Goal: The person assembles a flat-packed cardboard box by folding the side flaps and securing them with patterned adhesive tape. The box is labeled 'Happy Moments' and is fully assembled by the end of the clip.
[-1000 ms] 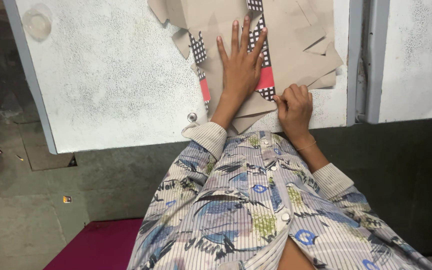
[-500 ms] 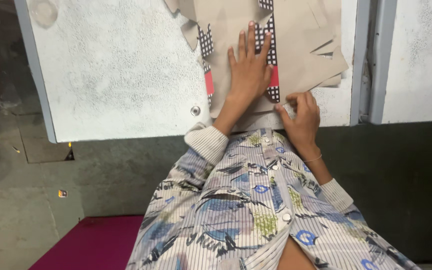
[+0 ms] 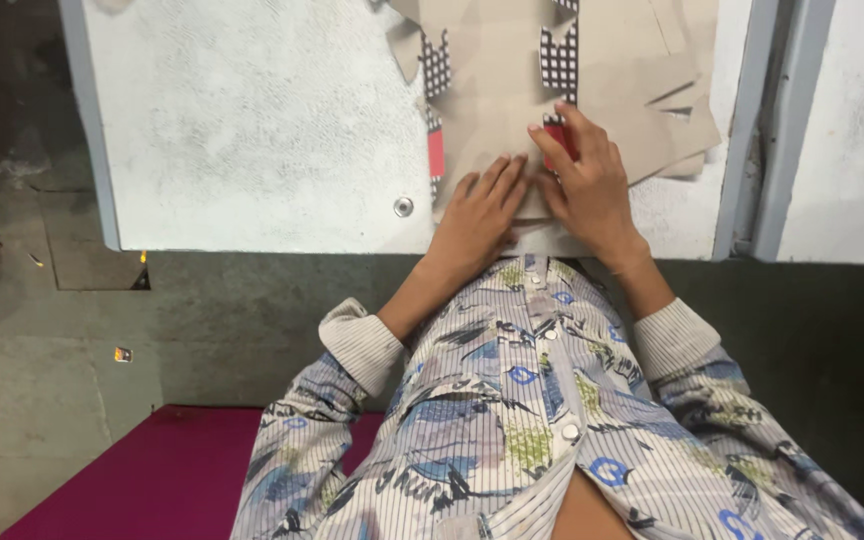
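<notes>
Head view: your left hand [image 3: 480,205] lies flat, palm down, fingers together and extended, on the near edge of a stack of flat cardboard blanks [image 3: 512,90]. Your right hand [image 3: 584,185] rests just beside it, the two hands touching at the fingertips; its fingers are spread slightly and press down on the same stack, covering part of a red patch [image 3: 436,153] and checkered print on the cardboard. Neither hand is closed around anything; both press flat. The stack lies on the white worktable [image 3: 252,120], at its near edge, directly under and beyond your hands, extending away from you and fanning to the right. A small round metal fitting [image 3: 404,207] sits in the tabletop just left of your left hand.
</notes>
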